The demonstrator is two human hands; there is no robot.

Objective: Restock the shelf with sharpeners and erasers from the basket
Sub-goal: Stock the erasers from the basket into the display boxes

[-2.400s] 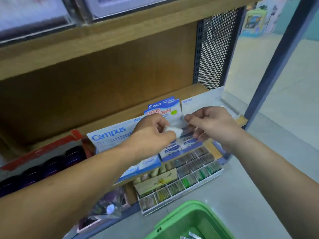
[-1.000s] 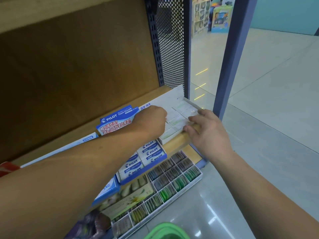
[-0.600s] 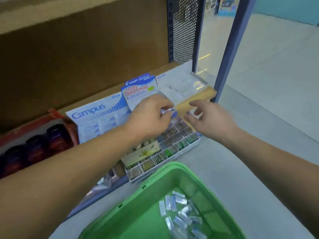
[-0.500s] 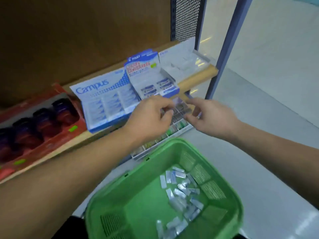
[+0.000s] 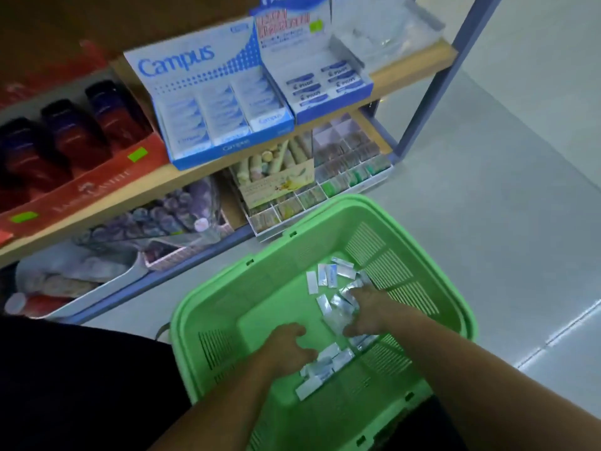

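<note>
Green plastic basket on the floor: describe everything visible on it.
The green plastic basket is rectangular with rounded corners, a thick rim with small notches, and slotted vent panels in its walls. It sits upright on the pale glossy floor just in front of the blue-edged bottom shelf. Small clear-wrapped white and blue packets lie scattered inside, mostly to the right. The left hand and right hand reach in among them; any grip is unclear.

1 head camera looks steeply down, close above the basket [image 5: 208, 307].
</note>
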